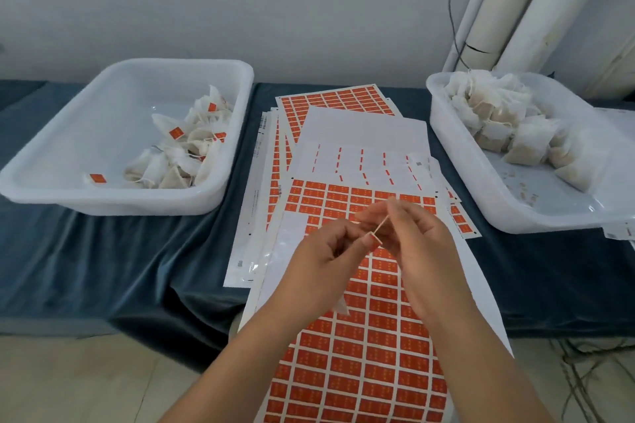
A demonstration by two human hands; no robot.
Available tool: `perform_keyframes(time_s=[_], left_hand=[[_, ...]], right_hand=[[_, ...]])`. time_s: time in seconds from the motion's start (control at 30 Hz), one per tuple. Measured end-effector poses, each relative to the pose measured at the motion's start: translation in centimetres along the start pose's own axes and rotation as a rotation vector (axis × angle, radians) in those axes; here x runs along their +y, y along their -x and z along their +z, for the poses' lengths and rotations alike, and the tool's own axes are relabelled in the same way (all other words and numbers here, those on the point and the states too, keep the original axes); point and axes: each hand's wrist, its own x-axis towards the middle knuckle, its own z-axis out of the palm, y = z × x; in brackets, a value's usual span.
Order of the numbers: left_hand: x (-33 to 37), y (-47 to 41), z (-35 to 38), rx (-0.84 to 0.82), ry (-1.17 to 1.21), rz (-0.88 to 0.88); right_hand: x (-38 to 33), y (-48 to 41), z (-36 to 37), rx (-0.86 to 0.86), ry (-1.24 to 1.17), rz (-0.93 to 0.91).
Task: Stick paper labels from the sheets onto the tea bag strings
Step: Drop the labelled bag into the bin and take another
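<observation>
String (382, 224) held above the label sheet (371, 371): left hand (319, 261) fingers pinch the orange label (376, 241) at its lower end, right hand (415, 251) fingers pinch its upper end.

Orange-gridded label sheet (364, 371) (white gaps)

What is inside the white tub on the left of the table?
The tub holds tea bags with orange labels, heaped toward its right side. Bags lower in the heap are partly covered, so their labels cannot be seen.
</observation>
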Motion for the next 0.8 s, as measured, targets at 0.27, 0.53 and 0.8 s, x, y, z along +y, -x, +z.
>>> perform_keyframes(time_s=[0.27, 0.53, 0.8], left_hand=[[4.3, -2.4, -9.9, 0.257, 0.085, 0.017], [5.1, -14.2, -24.9, 0.68, -0.012, 0.33], [-3.8, -16.7, -26.3, 0.172, -0.517, -0.292]], right_hand=[[6.4, -0.6, -0.1, 0.167, 0.089, 0.153], [6.6, 0.2, 0.1, 0.128, 0.211, 0.054], [6.4, 0.2, 0.2, 0.107, 0.233, 0.057]])
